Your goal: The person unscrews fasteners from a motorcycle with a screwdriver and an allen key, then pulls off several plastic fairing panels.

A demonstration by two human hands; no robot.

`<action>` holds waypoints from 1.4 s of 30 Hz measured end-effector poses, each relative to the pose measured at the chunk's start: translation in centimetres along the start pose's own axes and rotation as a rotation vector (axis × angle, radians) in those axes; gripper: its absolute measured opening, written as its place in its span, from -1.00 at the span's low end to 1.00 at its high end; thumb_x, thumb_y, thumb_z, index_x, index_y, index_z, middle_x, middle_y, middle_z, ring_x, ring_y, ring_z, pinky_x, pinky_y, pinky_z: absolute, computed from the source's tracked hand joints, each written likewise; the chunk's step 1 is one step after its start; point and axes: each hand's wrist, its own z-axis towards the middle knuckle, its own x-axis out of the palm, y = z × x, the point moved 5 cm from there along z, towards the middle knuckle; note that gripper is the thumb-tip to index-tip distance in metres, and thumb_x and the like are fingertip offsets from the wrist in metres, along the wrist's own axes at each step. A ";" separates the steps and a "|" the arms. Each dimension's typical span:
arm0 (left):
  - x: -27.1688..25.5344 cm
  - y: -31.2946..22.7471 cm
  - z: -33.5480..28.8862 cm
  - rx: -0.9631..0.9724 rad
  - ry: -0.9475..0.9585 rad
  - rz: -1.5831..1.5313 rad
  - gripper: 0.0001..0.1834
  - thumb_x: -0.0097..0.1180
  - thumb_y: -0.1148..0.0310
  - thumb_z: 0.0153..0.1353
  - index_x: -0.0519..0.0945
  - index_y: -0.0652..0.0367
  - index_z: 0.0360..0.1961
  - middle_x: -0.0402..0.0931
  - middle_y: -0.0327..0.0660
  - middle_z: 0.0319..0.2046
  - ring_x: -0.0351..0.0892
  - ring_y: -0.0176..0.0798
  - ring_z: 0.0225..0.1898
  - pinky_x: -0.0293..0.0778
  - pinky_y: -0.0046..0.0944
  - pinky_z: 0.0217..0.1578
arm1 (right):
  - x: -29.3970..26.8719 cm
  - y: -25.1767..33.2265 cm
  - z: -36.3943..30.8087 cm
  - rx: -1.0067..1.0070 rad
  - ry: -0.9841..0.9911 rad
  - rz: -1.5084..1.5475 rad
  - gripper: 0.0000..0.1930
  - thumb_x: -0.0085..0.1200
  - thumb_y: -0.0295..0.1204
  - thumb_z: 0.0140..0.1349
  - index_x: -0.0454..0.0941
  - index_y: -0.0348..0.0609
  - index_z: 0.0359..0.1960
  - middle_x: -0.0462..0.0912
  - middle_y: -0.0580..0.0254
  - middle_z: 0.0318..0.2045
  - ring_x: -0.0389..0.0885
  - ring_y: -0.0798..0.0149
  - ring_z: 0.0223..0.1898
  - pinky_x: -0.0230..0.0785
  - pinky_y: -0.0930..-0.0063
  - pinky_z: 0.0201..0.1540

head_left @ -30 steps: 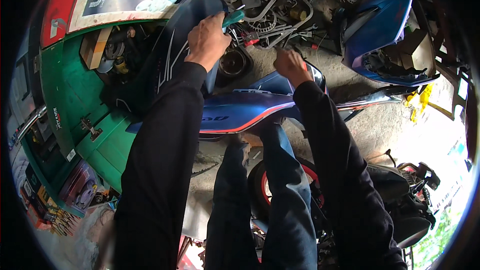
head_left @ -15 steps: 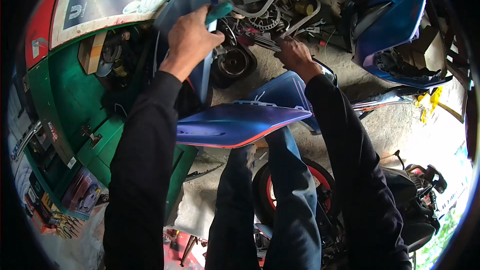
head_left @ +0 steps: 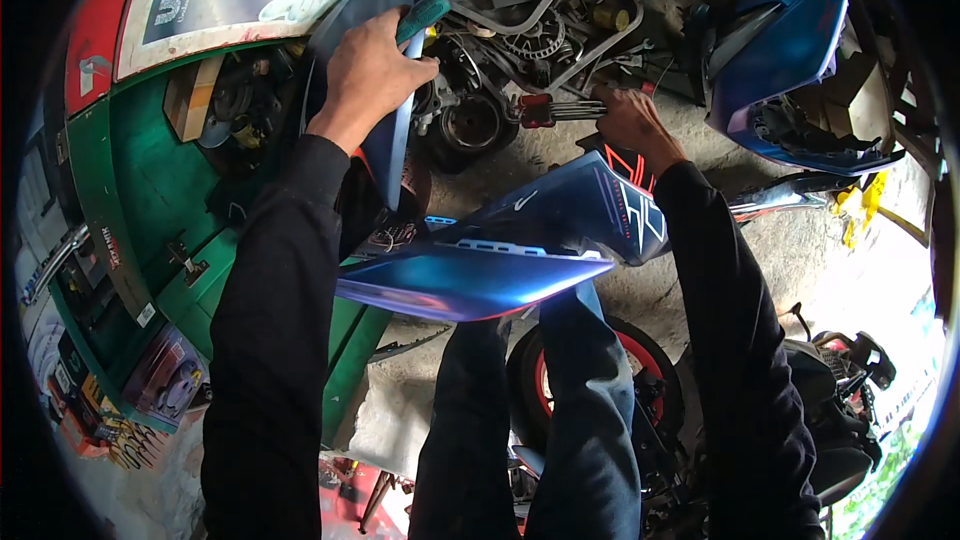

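Note:
My left hand [head_left: 370,75] is closed around a tool with a green handle [head_left: 422,20], only its grip end showing. The same hand lies against a dark blue motorcycle fairing panel [head_left: 395,140] standing on edge. My right hand [head_left: 640,125] is closed on the metal shafts of several red-handled screwdrivers [head_left: 537,111], their handles pointing left; their tips are hidden in the hand. Over my legs lies a shiny blue-purple fairing panel [head_left: 480,275]. Beyond it, below my right hand, is another dark blue panel [head_left: 575,200] with red and white markings.
A green metal cabinet [head_left: 140,180] stands at the left. Metal parts and a bent tube frame [head_left: 615,40] crowd the far floor. Another blue fairing [head_left: 790,60] is at the far right. A red-rimmed wheel [head_left: 650,370] and a motorcycle [head_left: 835,410] are near my legs.
My right hand has moved right and slightly nearer, and the red-handled screwdrivers now lie level in view. The panel over my legs has tilted, and the one beyond it shows more of its face.

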 end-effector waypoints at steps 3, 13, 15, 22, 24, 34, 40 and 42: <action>0.0 -0.3 -0.3 0.029 -0.025 0.026 -0.48 0.32 0.19 -0.17 0.56 0.15 -0.14 0.61 0.00 -0.29 0.59 0.13 -0.18 0.49 -0.02 -0.13 | -0.2 -0.2 -0.7 0.053 -0.039 0.028 -0.55 -0.02 -0.46 -0.10 0.59 -0.03 -0.07 0.64 -0.08 -0.30 0.61 -0.06 -0.17 0.42 0.13 -0.07; -0.9 -0.8 -1.0 0.012 -0.058 0.058 -0.51 0.30 0.22 -0.17 0.57 0.12 -0.13 0.61 0.02 -0.30 0.59 0.12 -0.20 0.50 -0.02 -0.16 | -1.6 -0.6 -3.4 0.127 -0.176 0.386 -0.63 0.09 -0.28 -0.12 0.60 -0.18 -0.24 0.63 -0.09 -0.33 0.58 -0.11 -0.20 0.38 0.10 -0.12; -1.1 -1.1 -1.1 0.004 -0.080 0.025 -0.52 0.29 0.22 -0.17 0.58 0.14 -0.15 0.61 0.03 -0.34 0.59 0.13 -0.24 0.50 -0.01 -0.18 | -1.6 -1.2 -3.7 0.184 -0.198 0.355 -0.59 0.10 -0.26 -0.12 0.60 -0.16 -0.19 0.64 -0.09 -0.31 0.58 -0.11 -0.19 0.39 0.13 -0.10; -1.1 -0.8 0.0 0.030 -0.047 0.051 -0.56 0.28 0.24 -0.17 0.60 0.14 -0.19 0.61 0.04 -0.41 0.60 0.13 -0.28 0.51 -0.02 -0.23 | -2.3 -1.9 -4.0 0.293 -0.155 0.449 -0.52 0.16 -0.11 -0.07 0.61 -0.12 -0.12 0.65 -0.06 -0.25 0.60 -0.04 -0.15 0.39 0.20 -0.06; -0.2 -1.1 -0.1 0.048 0.000 0.109 -0.59 0.27 0.26 -0.14 0.61 0.11 -0.19 0.62 0.01 -0.40 0.61 0.13 -0.26 0.52 0.00 -0.23 | -2.6 -1.5 -4.1 0.319 -0.134 0.507 -0.49 0.17 -0.03 -0.04 0.62 -0.12 -0.13 0.65 -0.05 -0.26 0.60 -0.03 -0.15 0.39 0.21 -0.07; 6.1 -4.0 1.7 -0.182 0.227 -0.350 -0.57 0.34 0.03 -0.06 0.65 0.26 -0.49 0.55 -0.08 -0.65 0.63 -0.08 -0.51 0.47 -0.10 -0.42 | -0.5 4.8 -2.0 0.319 -0.136 1.159 -0.63 0.10 -0.09 0.20 0.50 -0.21 -0.41 0.41 0.38 -0.56 0.32 0.47 -0.46 0.17 0.53 -0.40; 7.7 -2.8 3.5 -0.397 -0.026 -0.926 -0.60 0.44 0.07 -0.15 0.71 0.21 -0.46 0.53 -0.29 -0.64 0.44 -0.41 -0.60 0.33 -0.28 -0.55 | -0.4 5.3 2.4 0.079 -0.040 1.250 -0.49 0.10 -0.12 0.21 0.52 -0.34 0.01 0.63 -0.05 -0.16 0.54 0.17 -0.10 0.30 0.40 0.01; 7.2 -3.1 4.8 -0.283 -0.137 -0.832 -0.64 0.41 0.09 -0.13 0.71 0.21 -0.53 0.57 -0.22 -0.67 0.49 -0.38 -0.63 0.38 -0.25 -0.49 | -2.4 0.5 4.8 0.082 -0.321 0.249 -0.56 0.13 -0.10 0.10 0.59 0.06 0.01 0.33 -0.20 0.19 0.28 -0.03 0.24 0.21 0.23 0.22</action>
